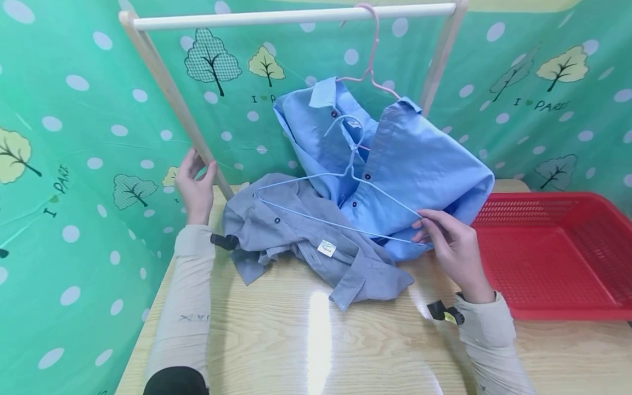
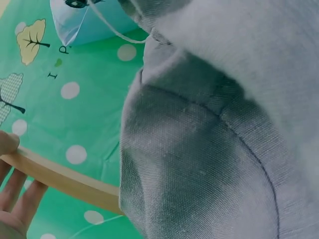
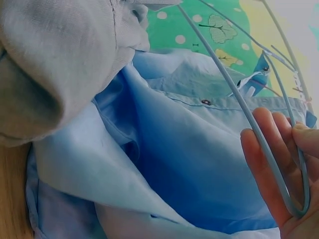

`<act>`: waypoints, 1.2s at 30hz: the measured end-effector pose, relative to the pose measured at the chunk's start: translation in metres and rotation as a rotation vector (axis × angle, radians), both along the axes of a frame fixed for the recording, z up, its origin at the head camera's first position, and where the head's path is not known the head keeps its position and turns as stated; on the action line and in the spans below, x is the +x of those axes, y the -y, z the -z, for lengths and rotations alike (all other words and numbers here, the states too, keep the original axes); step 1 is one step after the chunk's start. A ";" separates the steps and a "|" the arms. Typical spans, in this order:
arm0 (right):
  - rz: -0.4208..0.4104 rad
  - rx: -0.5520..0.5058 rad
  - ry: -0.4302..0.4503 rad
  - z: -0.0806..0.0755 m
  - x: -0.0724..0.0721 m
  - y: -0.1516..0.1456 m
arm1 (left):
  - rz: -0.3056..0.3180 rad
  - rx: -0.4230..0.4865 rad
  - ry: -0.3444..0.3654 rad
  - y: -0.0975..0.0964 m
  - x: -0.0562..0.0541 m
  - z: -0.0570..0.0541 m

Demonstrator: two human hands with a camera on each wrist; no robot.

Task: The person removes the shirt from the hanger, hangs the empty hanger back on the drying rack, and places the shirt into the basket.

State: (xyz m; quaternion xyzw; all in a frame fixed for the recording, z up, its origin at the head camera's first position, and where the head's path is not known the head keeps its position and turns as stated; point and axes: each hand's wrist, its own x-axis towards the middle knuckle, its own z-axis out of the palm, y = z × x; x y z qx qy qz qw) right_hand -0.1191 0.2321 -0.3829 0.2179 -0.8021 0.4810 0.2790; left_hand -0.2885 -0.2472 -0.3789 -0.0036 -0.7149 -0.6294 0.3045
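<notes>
My right hand (image 1: pixel 451 247) pinches one end of a light-blue wire hanger (image 1: pixel 316 220), whose corner lies across the palm in the right wrist view. The hanger's hook points up and overlaps a blue shirt (image 1: pixel 419 159). That shirt hangs, bunched and partly unbuttoned, from a pink hanger (image 1: pixel 373 49) on the rack's bar. At the left, my left hand (image 1: pixel 196 184) grips the wooden post of the clothes rack (image 1: pixel 165 82), thumb on one side and fingers on the other. Below the blue hanger a grey shirt (image 1: pixel 306 219) lies crumpled on the table, its collar label showing.
A red plastic basket (image 1: pixel 558 312) stands on the right of the wooden table (image 1: pixel 266 345). Green patterned cloth (image 1: pixel 74 219) covers the wall behind and to the left. The blue shirt's lower part reaches down to the tabletop beside the grey one.
</notes>
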 end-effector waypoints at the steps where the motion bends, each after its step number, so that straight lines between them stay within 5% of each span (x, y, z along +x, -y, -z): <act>1: 0.006 -0.002 -0.005 0.000 0.000 0.000 | 0.006 0.002 -0.002 0.000 -0.001 0.000; 18: 0.041 -0.039 -0.061 -0.011 -0.007 0.015 | 0.068 0.013 -0.029 0.005 -0.004 0.003; 36: 0.108 -0.095 -0.138 -0.046 -0.025 0.044 | 0.075 -0.010 -0.030 0.007 -0.004 0.005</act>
